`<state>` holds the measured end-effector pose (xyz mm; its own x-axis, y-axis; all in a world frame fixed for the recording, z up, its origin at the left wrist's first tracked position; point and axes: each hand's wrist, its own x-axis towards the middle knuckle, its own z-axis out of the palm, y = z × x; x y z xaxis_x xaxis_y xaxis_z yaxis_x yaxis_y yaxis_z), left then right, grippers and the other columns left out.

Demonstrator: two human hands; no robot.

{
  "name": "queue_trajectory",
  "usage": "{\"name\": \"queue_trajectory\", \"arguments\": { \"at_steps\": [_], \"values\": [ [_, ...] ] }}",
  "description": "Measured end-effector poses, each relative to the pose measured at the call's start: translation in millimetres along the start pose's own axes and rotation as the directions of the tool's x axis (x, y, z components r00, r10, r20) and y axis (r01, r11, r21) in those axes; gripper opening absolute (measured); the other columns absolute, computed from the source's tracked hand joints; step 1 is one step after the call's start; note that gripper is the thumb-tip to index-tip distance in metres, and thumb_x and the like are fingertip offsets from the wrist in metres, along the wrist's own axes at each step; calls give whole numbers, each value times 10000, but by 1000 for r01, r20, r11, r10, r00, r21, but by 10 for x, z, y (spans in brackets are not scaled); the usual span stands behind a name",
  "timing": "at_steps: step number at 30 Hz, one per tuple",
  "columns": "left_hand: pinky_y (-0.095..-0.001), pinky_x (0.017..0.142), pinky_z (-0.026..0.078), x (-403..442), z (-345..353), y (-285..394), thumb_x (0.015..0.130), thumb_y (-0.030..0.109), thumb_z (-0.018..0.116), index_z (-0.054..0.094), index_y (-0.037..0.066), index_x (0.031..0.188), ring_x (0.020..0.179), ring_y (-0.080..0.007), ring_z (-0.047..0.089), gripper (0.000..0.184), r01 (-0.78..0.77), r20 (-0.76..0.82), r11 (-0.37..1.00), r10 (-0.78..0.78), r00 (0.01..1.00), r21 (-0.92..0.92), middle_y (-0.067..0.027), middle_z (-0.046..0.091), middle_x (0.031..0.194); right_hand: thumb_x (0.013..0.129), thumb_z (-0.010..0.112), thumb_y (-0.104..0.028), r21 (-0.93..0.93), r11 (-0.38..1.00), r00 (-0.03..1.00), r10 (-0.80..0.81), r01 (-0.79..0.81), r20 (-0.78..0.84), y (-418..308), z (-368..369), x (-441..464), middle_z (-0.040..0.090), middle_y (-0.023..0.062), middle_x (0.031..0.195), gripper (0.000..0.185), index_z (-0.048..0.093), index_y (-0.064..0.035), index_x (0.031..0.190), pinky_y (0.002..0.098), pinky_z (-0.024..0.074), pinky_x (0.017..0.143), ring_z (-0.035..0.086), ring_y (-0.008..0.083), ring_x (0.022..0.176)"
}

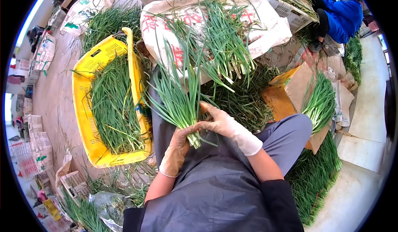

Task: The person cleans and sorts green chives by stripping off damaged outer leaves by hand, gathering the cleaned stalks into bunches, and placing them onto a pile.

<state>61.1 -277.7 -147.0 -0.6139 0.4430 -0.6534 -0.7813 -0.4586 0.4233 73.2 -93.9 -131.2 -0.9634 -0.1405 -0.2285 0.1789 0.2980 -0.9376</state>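
A bunch of garlic chives (182, 103) stands tilted in front of my lap, its green leaves fanning upward and its pale cut ends pointing down. My left hand (177, 147), in a soiled thin glove, is wrapped round the bunch just above the cut ends. My right hand (226, 127), also gloved, holds the bunch from the right, its thumb across the stems near the left hand; the tips of some fingers are hidden behind the leaves. Beyond the hands, loose chives (228, 41) lie on a white sack-covered crate (271, 29) with red lettering.
To the left stands a yellow crate (81, 103) full of chives. Right of my knee, bundled chives (321, 103) rest on a cardboard box (296, 85), with more chives (315, 182) below. Trimmings (238, 103) litter the floor. A person in blue (342, 18) sits at upper right.
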Motion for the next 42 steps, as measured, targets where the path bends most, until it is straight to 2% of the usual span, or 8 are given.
{"name": "queue_trajectory", "arguments": {
  "at_steps": [14,17,22,28,31,38,40,42],
  "values": [
    [-267,705,522,9,-17,-62,723,6,684,533,-51,1068,787,-215,644,381,-153,-140,986,161,977,68,-116,623,899,822,646,-254,401,796,792,155,-454,591,-79,-473,-433,642,68,787,265,663,5,880,262,451,616,550,135,655],
    [-276,696,524,-6,46,-55,700,2,720,550,-35,1028,761,-204,644,371,-156,-103,984,165,981,89,-94,617,866,791,634,-312,-583,779,963,100,-232,-249,242,-221,-395,624,190,960,411,603,-50,1106,390,479,788,609,316,897],
    [-272,722,511,-32,164,-150,715,19,716,554,-20,1024,818,-198,636,350,-171,29,983,169,985,71,-96,626,908,842,629,-193,424,880,961,266,-213,-71,47,171,5,600,32,797,223,603,5,942,272,471,633,562,124,687],
    [-310,772,510,37,-21,-99,747,23,690,556,-18,1027,849,-203,626,313,-169,-91,985,165,982,-37,-102,627,922,807,630,-181,-47,999,957,-29,16,-288,-25,194,-72,571,115,742,141,593,-47,781,364,457,609,577,316,694],
    [-312,739,523,172,0,-131,748,-5,664,558,-39,1018,829,-225,635,292,-173,-118,984,168,979,-38,-126,637,928,802,644,-88,-232,954,910,-258,187,-324,-27,232,-106,533,49,687,112,559,-16,789,275,420,553,487,131,580],
    [-325,759,533,203,34,110,757,-5,661,587,-48,991,917,-245,628,250,-259,-155,957,238,959,-130,-130,644,959,783,614,-267,-43,921,922,385,-387,-47,390,-377,-531,593,112,725,233,608,-35,790,338,455,645,575,221,687],
    [-361,806,527,220,-84,218,765,-15,652,525,-53,1058,935,-283,622,322,-250,-123,947,229,966,-200,-163,631,984,803,589,-317,-737,495,832,530,-459,-163,886,-477,-620,638,155,872,300,650,-44,908,378,476,770,620,307,821],
    [-360,900,485,208,-105,252,751,6,671,580,-20,1016,999,-263,602,282,-233,-36,950,230,972,-207,-129,648,964,830,566,-331,-628,720,939,100,-296,-328,481,-462,-560,636,165,912,322,650,-57,976,367,470,810,618,306,847]
  ]
}}
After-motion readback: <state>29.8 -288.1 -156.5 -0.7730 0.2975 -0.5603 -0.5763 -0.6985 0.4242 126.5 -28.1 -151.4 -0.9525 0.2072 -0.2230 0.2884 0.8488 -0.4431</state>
